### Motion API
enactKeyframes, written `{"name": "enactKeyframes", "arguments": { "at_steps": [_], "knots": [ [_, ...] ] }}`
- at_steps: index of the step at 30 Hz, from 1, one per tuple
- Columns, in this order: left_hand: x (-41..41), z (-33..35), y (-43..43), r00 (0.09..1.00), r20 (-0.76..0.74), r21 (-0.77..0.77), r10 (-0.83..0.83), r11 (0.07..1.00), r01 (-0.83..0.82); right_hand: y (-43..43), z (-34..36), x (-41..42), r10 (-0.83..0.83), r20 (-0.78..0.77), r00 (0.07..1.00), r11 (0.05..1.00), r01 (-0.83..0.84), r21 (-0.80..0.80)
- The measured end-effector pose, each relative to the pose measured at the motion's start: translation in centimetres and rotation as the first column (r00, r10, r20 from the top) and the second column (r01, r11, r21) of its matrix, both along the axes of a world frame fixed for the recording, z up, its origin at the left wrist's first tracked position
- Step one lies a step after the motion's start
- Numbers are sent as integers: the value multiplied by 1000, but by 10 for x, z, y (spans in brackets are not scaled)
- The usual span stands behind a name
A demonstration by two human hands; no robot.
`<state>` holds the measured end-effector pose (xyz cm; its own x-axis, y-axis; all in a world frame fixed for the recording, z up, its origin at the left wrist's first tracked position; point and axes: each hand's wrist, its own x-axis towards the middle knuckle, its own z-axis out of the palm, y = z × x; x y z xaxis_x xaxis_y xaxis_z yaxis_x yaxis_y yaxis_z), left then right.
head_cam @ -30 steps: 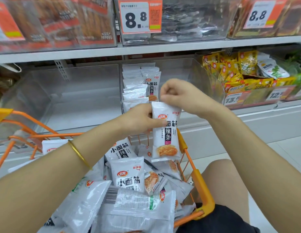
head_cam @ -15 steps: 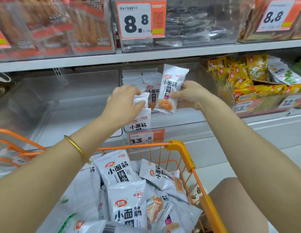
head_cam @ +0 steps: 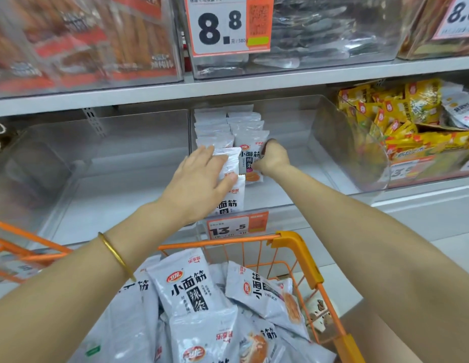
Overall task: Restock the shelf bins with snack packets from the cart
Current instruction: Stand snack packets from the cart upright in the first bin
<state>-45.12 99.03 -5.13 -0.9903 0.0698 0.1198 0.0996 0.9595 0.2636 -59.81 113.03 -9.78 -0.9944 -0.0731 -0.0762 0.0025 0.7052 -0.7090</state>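
Observation:
Two rows of white snack packets point(head_cam: 243, 121) stand in the clear middle shelf bin point(head_cam: 285, 197). My right hand point(head_cam: 272, 157) is inside the bin, fingers closed on the front packet of the right row point(head_cam: 250, 163), which stands upright. My left hand point(head_cam: 202, 179) lies flat against the front packets of the left row point(head_cam: 229, 197), thumb pressed on one. Below, the orange cart point(head_cam: 301, 260) holds a heap of the same white packets point(head_cam: 186, 286).
The clear bin on the left point(head_cam: 97, 179) holds nothing. At the right is a bin of yellow packets point(head_cam: 401, 121). The upper shelf point(head_cam: 254, 85) carries bins with 8.8 price tags. A 13.5 price tag point(head_cam: 236, 227) hangs on the middle bin's front.
My right hand has carried its packet down into the bin and set it at the front of the right row. My left hand stays on the left row, now spread flatter.

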Motion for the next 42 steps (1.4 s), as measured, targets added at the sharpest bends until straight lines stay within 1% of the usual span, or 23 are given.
{"name": "enactKeyframes", "arguments": {
  "at_steps": [9,13,15,17,18,19,20,22,24,25,27,28,30,31,32,33,35,38,40,42],
  "knots": [
    [6,8,2,1000,-12,-21,13,1000,-13,9,8,10,13,54,998,996,-8,-89],
    [14,12,4,999,-30,0,22,1000,-22,12,17,21,-4,56,998,993,11,-116],
    [20,14,5,998,-53,38,17,999,-15,17,27,30,-45,-3,999,989,44,-139],
    [28,14,4,997,-80,82,5,997,2,24,42,49,-82,-162,983,984,54,-169],
    [33,14,2,995,-98,98,-4,995,13,29,50,63,-75,-242,967,981,27,-194],
    [37,14,0,993,-117,110,-10,994,23,34,58,78,-44,-287,957,975,-21,-220],
    [43,13,-1,991,-136,115,-17,993,33,38,65,95,17,-295,955,966,-91,-241],
    [52,13,-4,985,-172,111,-33,992,53,44,72,129,224,-218,950,932,-274,-237],
    [60,14,-6,978,-205,110,-49,991,73,48,71,157,431,-77,899,886,-437,-154],
    [63,14,-7,974,-221,111,-54,991,80,48,68,166,501,-3,865,862,-499,-91],
    [70,14,-7,966,-250,107,-71,989,100,47,59,178,598,143,789,788,-611,78],
    [73,15,-6,960,-264,100,-89,988,119,46,54,182,631,193,751,724,-660,200],
    [78,15,-5,951,-280,84,-131,983,161,42,45,187,665,241,707,583,-693,424],
    [81,15,-4,949,-279,82,-148,981,177,40,41,190,669,265,695,530,-695,486],
    [83,16,-4,949,-271,82,-163,978,192,38,35,192,666,302,682,489,-705,514],
    [85,16,-3,949,-262,85,-175,975,203,36,30,194,662,344,666,464,-725,508],
    [88,16,-3,951,-243,94,-192,971,221,35,18,196,646,440,624,445,-776,447],
    [92,16,-2,955,-211,101,-211,967,236,34,5,196,626,526,576,390,-815,428],
    [94,16,0,957,-193,101,-217,966,239,37,3,196,631,503,590,425,-806,412],
    [97,19,2,964,-172,130,-204,965,227,41,10,198,657,416,629,507,-777,373]
  ]
}}
